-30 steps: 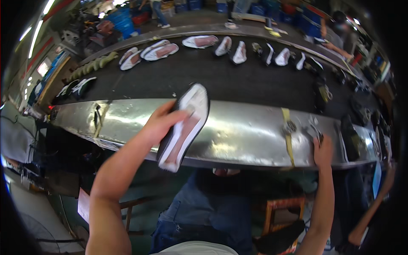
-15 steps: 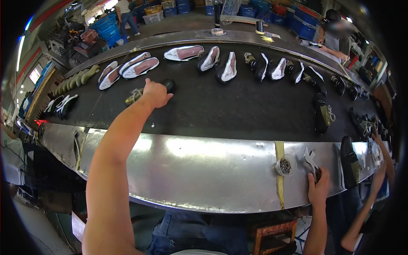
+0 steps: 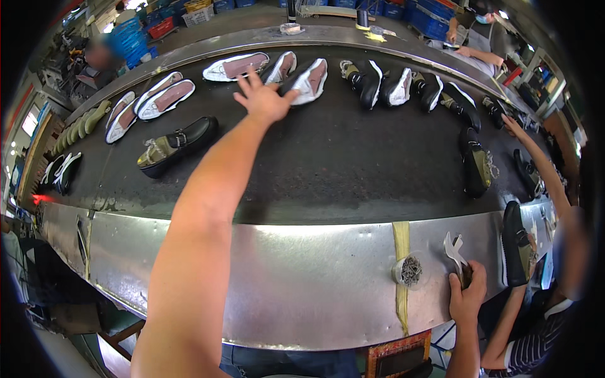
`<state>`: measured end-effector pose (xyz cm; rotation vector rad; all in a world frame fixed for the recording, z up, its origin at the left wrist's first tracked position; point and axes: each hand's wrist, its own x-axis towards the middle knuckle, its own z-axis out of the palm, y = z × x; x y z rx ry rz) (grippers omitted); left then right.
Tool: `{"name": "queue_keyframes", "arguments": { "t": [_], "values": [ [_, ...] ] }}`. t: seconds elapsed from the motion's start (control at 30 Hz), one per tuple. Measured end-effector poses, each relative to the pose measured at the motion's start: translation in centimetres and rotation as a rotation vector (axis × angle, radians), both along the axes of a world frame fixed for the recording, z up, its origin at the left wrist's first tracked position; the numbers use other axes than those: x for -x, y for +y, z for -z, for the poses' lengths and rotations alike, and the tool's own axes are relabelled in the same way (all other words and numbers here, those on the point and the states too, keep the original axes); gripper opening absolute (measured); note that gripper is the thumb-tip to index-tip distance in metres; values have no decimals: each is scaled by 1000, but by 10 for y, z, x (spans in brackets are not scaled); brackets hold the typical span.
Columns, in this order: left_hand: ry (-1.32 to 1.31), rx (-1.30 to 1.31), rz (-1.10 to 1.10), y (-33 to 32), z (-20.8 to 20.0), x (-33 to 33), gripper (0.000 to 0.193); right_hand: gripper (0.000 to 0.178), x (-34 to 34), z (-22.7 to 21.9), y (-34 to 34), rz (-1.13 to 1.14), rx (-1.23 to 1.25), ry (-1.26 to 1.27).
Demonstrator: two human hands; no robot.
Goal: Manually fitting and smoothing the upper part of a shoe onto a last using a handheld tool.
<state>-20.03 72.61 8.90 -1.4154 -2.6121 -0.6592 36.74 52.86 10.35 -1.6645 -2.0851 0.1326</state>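
My left hand reaches out over the dark belt with its fingers spread. Its fingertips are over or at a white-edged shoe whose pinkish underside faces up. The thumb is at a black-and-white shoe; I cannot tell whether it touches. Behind the hand another such shoe is partly hidden. Down at the metal ledge, my right hand is closed around the handles of pliers with pale metal jaws. An olive-and-black shoe lies left of my left forearm, sole down.
A cup of small nails sits by a yellow strip on the metal ledge. Several shoes line the belt. A black shoe stands at the ledge's right, beside a co-worker's arms. Another person works across the belt.
My left hand has moved right and away from the olive-and-black shoe, toward the far row, and its fingers have spread. The pliers stay in my right hand. The co-worker's arm has reached farther over the belt.
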Motion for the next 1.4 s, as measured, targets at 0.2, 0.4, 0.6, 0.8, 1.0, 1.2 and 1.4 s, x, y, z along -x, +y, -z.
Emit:
{"name": "queue_keyframes", "arguments": {
  "t": [0.2, 0.4, 0.6, 0.8, 1.0, 1.2, 1.4],
  "values": [
    [-543, -70, 204, 17, 10, 60, 75, 38, 2, 5, 2, -39, -22, 16],
    [-408, 20, 200, -87, -27, -2, 66, 44, 2, 2, -5, -20, -14, -35],
    [-459, 178, 331, -298, -96, -14, 48, 45, -1, 16, -11, -67, -108, 55],
    [-653, 16, 197, -504, -109, 3, 43, 47, 3, 20, -9, -122, -153, -10],
    [134, 227, 275, -579, -102, -29, 61, 44, 14, 13, -61, -173, -458, -21],
    [-132, 554, 389, -450, -125, -76, 79, 28, 43, 32, -238, -233, 677, 861],
    [-261, 502, 497, -415, -94, -32, 85, 37, 43, 53, -392, -221, 1312, 1188]
  ]
}}
